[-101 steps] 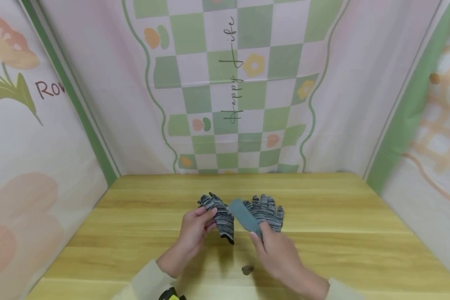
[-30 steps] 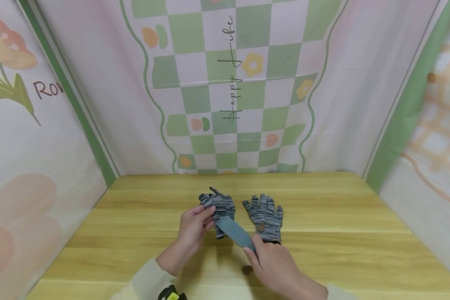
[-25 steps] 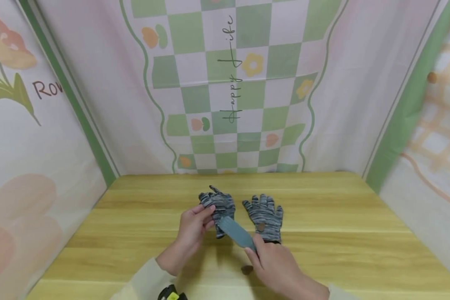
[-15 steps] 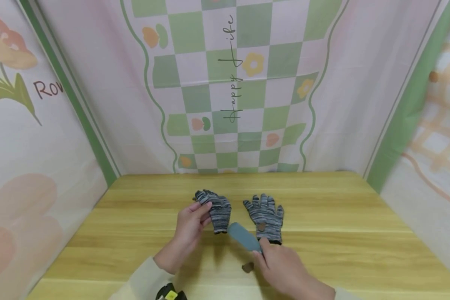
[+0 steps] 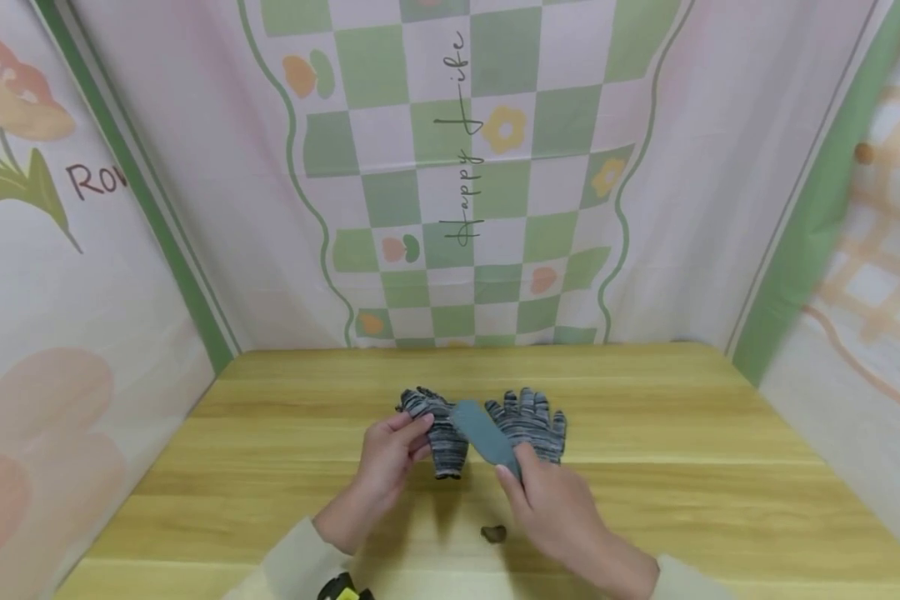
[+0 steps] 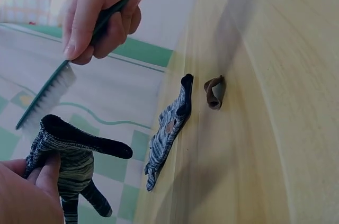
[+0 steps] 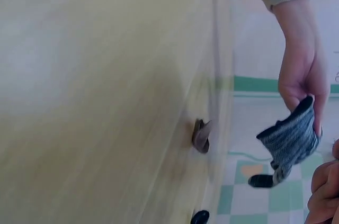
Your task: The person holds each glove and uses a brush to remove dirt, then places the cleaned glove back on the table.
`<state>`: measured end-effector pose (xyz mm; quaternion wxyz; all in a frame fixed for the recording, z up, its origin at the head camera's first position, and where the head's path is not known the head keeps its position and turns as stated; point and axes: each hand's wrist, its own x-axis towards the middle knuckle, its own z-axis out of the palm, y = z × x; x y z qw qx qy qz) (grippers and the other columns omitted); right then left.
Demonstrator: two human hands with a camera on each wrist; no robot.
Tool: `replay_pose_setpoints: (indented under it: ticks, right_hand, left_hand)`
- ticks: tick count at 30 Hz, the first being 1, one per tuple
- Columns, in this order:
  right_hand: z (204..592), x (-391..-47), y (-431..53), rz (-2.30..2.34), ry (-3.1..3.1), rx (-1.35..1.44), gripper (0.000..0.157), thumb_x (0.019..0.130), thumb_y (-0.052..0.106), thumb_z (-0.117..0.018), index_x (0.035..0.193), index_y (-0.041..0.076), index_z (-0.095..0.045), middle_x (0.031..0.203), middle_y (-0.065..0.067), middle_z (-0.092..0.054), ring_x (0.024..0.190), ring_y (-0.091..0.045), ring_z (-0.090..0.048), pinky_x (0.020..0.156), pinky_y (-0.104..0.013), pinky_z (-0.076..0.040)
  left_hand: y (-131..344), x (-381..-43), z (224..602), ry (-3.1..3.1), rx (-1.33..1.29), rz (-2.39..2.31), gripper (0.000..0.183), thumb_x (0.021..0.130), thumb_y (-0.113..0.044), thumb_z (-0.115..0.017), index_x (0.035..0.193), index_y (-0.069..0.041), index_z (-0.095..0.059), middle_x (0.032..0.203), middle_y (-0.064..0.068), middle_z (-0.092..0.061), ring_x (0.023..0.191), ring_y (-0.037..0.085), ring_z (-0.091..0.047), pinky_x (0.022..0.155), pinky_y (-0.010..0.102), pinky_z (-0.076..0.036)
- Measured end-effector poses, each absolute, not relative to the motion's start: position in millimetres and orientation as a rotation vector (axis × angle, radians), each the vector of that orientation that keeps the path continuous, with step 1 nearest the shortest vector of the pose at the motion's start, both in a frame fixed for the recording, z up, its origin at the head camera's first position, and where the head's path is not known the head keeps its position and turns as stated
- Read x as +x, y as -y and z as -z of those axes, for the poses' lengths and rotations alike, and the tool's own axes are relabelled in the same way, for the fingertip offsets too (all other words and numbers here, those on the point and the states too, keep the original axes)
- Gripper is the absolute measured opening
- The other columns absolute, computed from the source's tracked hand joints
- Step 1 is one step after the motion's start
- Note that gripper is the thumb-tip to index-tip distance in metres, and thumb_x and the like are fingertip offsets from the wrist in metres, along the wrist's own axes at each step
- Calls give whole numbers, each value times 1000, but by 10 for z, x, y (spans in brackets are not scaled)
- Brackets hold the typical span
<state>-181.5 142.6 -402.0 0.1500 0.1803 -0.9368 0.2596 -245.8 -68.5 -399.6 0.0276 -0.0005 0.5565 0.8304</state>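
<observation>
Well to the left of the flat glove, the left hand (image 5: 388,457) pinches the held glove (image 5: 444,446) between thumb and fingers. That glove is knitted in mottled streaks of black, grey and white; it is raised off the table (image 5: 270,475), its fingers crumpled together and its black-edged cuff hanging toward the person. The left wrist view shows the cuff gaping.

Just left of the flat glove and partly in front of it slants the brush (image 5: 486,437), with a smooth blue-green back and dense white bristles. Its head meets the held glove's edge in the head view; whether the bristles touch the knit I cannot tell. Left of the flat glove, on its near side, a curled brown scrap (image 5: 493,533) lies on the table.

The flat glove (image 5: 543,429) has the same streaky knit, its fingers spread, with a brown patch (image 6: 169,126) near the cuff. On its near side, slightly right, the right hand (image 5: 566,508) grips the brush's handle.
</observation>
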Motion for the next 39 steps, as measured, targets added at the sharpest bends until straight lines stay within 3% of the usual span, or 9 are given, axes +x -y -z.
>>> replay_pose_setpoints:
  ticks: [4, 7, 11, 18, 24, 31, 39]
  right_hand:
    - [4038, -1810, -1348, -731, 2689, 557, 18, 100, 22, -56, 87, 14, -47, 57, 11, -37, 45, -3, -33, 40, -21, -30]
    - [4075, -1803, -1320, -735, 2714, 567, 17, 101, 24, -55, 89, 14, -47, 57, 11, -37, 44, -3, -34, 39, -21, -31]
    - [4119, -1782, -1316, -748, 2734, 576, 18, 101, 27, -53, 90, 14, -48, 57, 11, -37, 44, -3, -33, 39, -21, -31]
    - [4178, -1759, -1357, -735, 2762, 608, 19, 102, 29, -52, 94, 12, -48, 55, 11, -36, 43, -3, -33, 38, -22, -30]
    - [4219, -1747, -1423, -688, 2783, 616, 20, 102, 30, -52, 91, 14, -46, 56, 11, -36, 44, -4, -33, 39, -22, -30]
    - [4280, -1759, -1506, -604, 2886, 536, 20, 99, 28, -56, 89, 12, -49, 58, 8, -40, 46, -7, -38, 40, -24, -32]
    - [4206, -1820, -1563, -607, 2825, 395, 17, 97, 22, -60, 88, 10, -51, 57, 7, -40, 45, -7, -36, 38, -22, -32]
  left_hand:
    - [678, -2456, 3991, -1689, -7, -2584, 9, 90, 3, -63, 81, 0, -66, 76, 4, -66, 67, 10, -66, 66, 23, -57]
    - [686, -2455, 3989, -1682, -15, -2595, 5, 90, 3, -63, 91, 7, -66, 79, 6, -68, 70, 12, -68, 67, 24, -58]
    - [699, -2457, 3987, -1678, -22, -2622, 20, 91, 4, -61, 105, 17, -60, 83, 8, -69, 74, 15, -70, 69, 25, -58]
    - [710, -2464, 3990, -1664, -34, -2638, 17, 91, 3, -62, 103, 16, -61, 81, 7, -68, 72, 13, -69, 64, 22, -57]
    - [711, -2472, 3974, -1644, -35, -2651, 29, 92, 3, -61, 115, 20, -56, 84, 9, -69, 70, 11, -66, 59, 18, -54]
    - [727, -2462, 3932, -1624, -34, -2677, 33, 93, 3, -60, 120, 20, -52, 93, 14, -71, 81, 16, -70, 72, 25, -58]
    - [733, -2476, 3937, -1636, -24, -2668, 30, 92, 4, -60, 116, 21, -53, 91, 13, -71, 80, 16, -70, 73, 26, -58]
